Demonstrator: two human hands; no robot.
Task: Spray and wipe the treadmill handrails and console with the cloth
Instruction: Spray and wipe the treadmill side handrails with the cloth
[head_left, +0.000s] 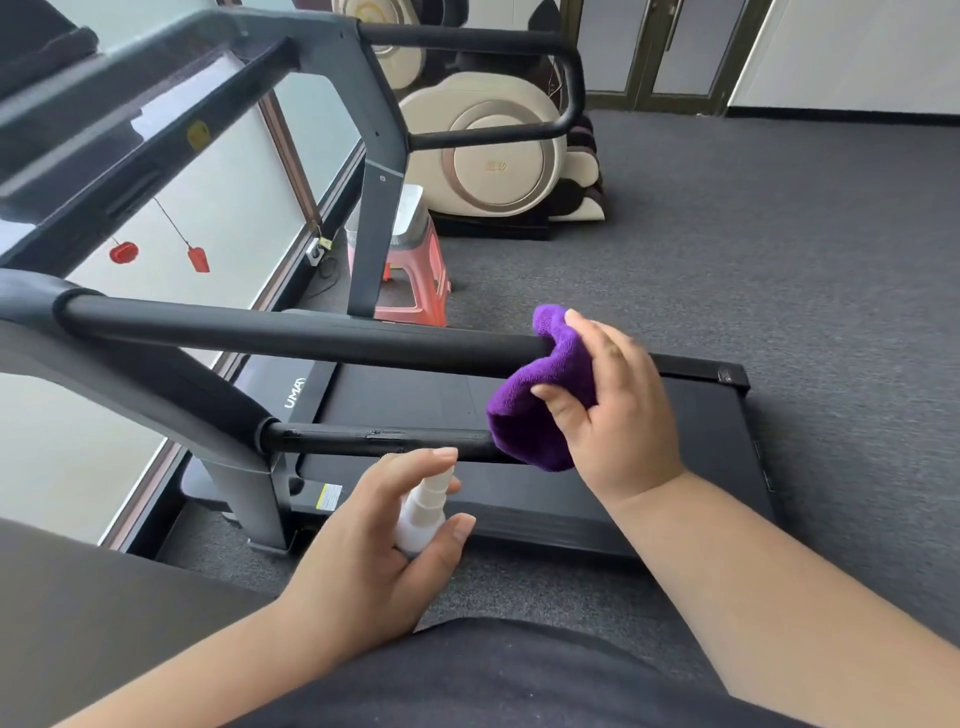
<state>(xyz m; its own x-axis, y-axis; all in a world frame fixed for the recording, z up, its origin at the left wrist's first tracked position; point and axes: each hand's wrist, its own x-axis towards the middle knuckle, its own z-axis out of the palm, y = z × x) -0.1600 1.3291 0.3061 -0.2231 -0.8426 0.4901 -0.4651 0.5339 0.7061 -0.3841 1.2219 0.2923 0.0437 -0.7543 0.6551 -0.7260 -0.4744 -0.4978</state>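
I see my right hand (613, 410) with its grip clamped on the purple cloth (540, 410) at the end of the near handrail (291, 335), while my left hand (374, 535) grips the white spray bottle (423, 512) just below the lower bar (374, 439).

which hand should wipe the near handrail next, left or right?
Right, probably. The right hand already grips the purple cloth, bunched against the curved end of the near handrail. The left hand holds the white spray bottle, index finger on its nozzle, so it suits spraying rather than wiping.
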